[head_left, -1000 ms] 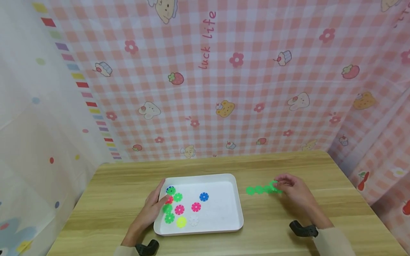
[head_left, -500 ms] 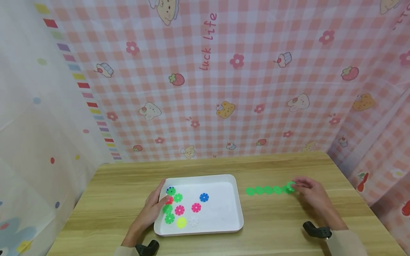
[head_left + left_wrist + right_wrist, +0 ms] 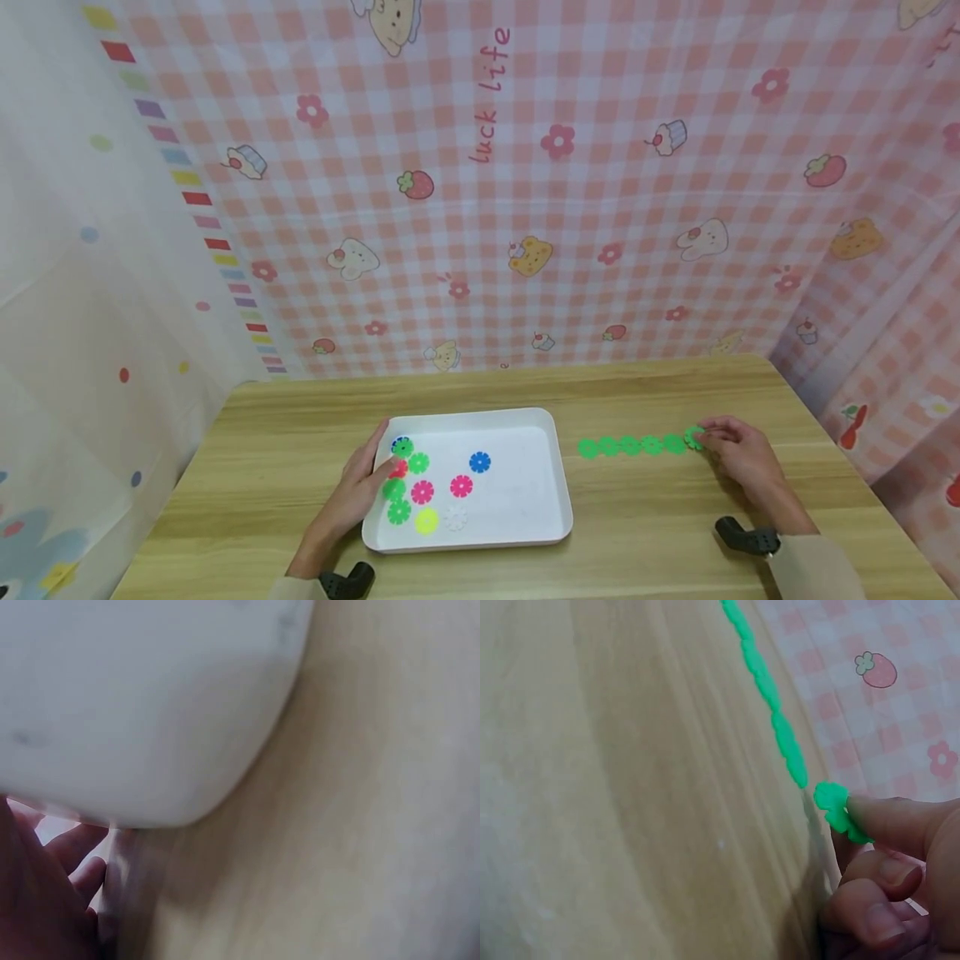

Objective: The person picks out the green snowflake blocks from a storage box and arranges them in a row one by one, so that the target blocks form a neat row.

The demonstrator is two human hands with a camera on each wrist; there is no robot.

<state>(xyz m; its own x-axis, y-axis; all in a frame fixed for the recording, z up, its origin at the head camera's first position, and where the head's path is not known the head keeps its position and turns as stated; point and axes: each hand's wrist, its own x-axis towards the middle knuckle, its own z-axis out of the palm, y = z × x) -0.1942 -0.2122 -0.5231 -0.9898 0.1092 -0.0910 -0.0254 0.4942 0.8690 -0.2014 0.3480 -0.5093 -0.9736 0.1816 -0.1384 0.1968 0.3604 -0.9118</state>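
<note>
My right hand point(image 3: 741, 457) pinches a green notched plastic disc point(image 3: 831, 798) between thumb and fingers, tilted up off the table. It is at the right end of a row of flat green discs point(image 3: 630, 445); in the right wrist view a small gap shows between it and the row. My left hand point(image 3: 355, 490) grips the left side of a white tray point(image 3: 517, 504), thumb over the rim and fingers outside. Inside the tray lie several more discs: green point(image 3: 399, 512), pink point(image 3: 423, 492), blue point(image 3: 480, 462), yellow point(image 3: 427, 521) and a clear one point(image 3: 455, 517).
Tray and row share a wooden table point(image 3: 637, 542), the row to the right of the tray. A pink checked cloth point(image 3: 480, 208) hangs behind the table's far edge. White dotted cloth hangs on the left. Each wrist wears a black band.
My right hand has moved right with its green disc, from above the row to the row's right end, uncovering the discs beneath. The left hand stays on the tray.
</note>
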